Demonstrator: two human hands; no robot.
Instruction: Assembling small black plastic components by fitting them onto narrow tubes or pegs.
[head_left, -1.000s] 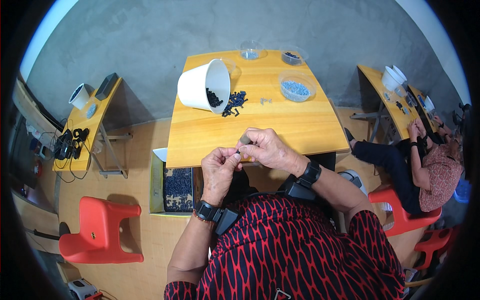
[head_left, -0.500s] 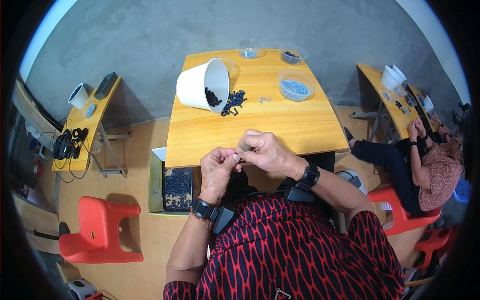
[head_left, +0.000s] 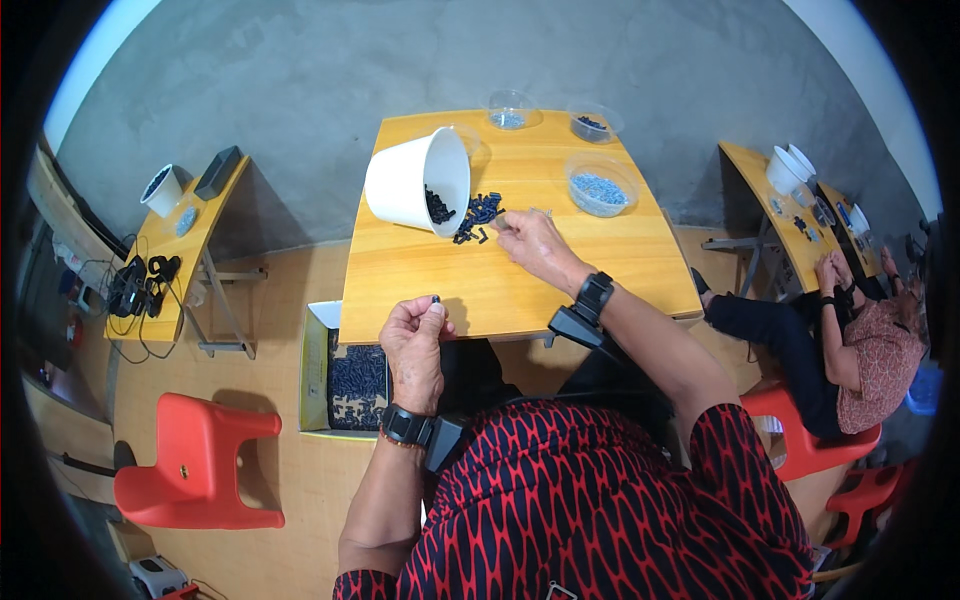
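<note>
Over the near edge of the table [head_left: 400,275], my left hand [head_left: 413,345] pinches a small dark plastic piece [head_left: 436,299] upright between thumb and fingertips. My right hand [head_left: 540,245] reaches across the wood, its fingers drawn together at the right edge of a loose pile of small black and dark blue plastic pieces [head_left: 478,215]. Something greyish covers or sits at its fingertips; what they hold, if anything, I cannot make out. A white bucket [head_left: 400,185] lies on its side with more black pieces at its mouth. Small silvery parts [head_left: 541,211] lie just beyond my right hand, partly hidden.
Clear bowls hold light blue-grey parts [head_left: 600,190] and dark parts [head_left: 592,126] towards the back; another bowl [head_left: 508,115] stands there. A box of dark pieces [head_left: 358,385] is on the floor at the left, near a red chair [head_left: 200,465]. Someone sits [head_left: 875,350] at a right-hand table.
My hands have parted. The right one has moved forward to the pile, while the left stays near the table edge, now showing the small dark piece at its fingertips.
</note>
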